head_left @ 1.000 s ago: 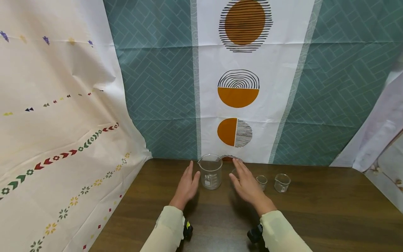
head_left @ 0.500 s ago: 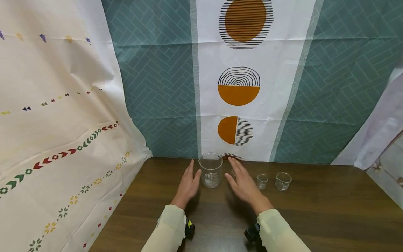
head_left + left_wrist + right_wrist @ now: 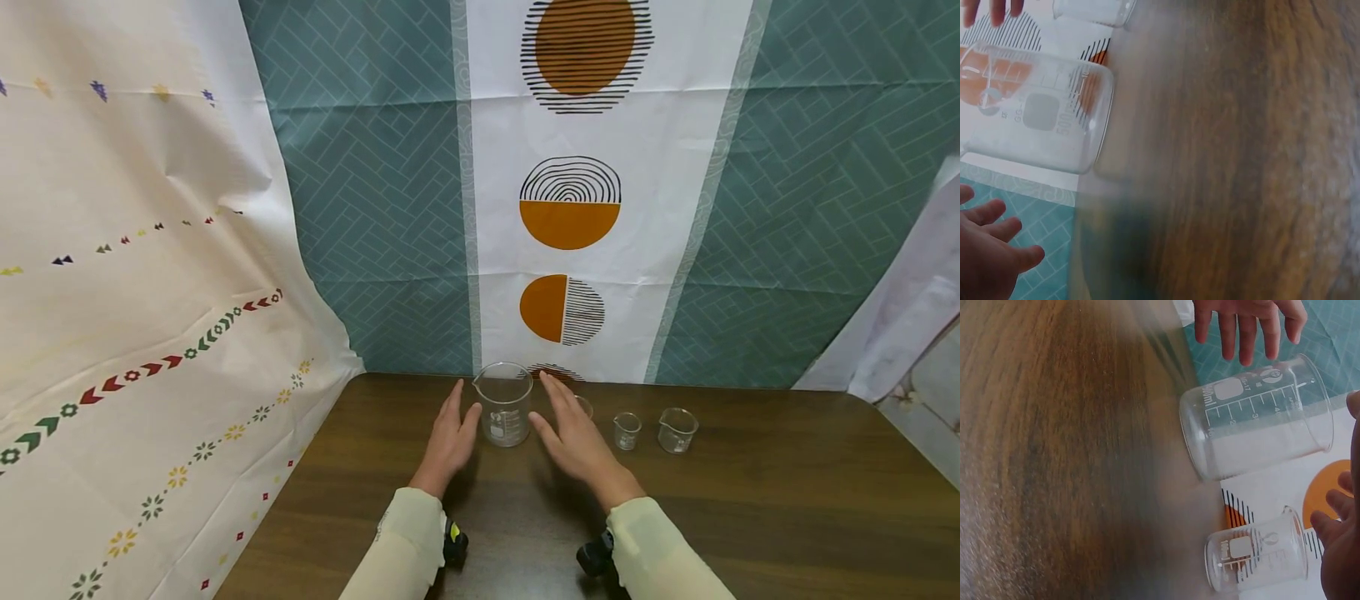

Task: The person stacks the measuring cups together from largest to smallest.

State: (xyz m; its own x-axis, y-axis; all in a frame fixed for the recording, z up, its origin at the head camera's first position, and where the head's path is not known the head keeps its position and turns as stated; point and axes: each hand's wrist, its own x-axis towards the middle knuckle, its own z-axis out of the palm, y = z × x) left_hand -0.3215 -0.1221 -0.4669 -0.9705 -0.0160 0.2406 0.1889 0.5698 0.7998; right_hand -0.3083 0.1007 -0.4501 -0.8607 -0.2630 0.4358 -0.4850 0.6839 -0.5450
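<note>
A large clear glass beaker (image 3: 504,412) with white markings stands upright on the wooden table. To its left is my left hand (image 3: 448,442), fingers extended; the left wrist view shows a gap between this hand (image 3: 988,247) and the beaker (image 3: 1047,115). My right hand (image 3: 576,442) is at the beaker's right side, fingers straight and holding nothing. Behind that hand a smaller beaker (image 3: 584,406) is mostly hidden in the head view, but the right wrist view shows this smaller beaker (image 3: 1254,553) plainly, below the large beaker (image 3: 1260,419).
Two small beakers, one tiny (image 3: 627,431) and one a little wider (image 3: 678,431), stand to the right of my right hand. The brown table (image 3: 750,500) ends at a patterned cloth (image 3: 390,208) behind. A pale printed cloth (image 3: 187,433) borders the left.
My right hand has shifted left, closer to the large beaker, uncovering part of the smaller beaker behind it. My left hand has hardly moved. The head view has tilted slightly.
</note>
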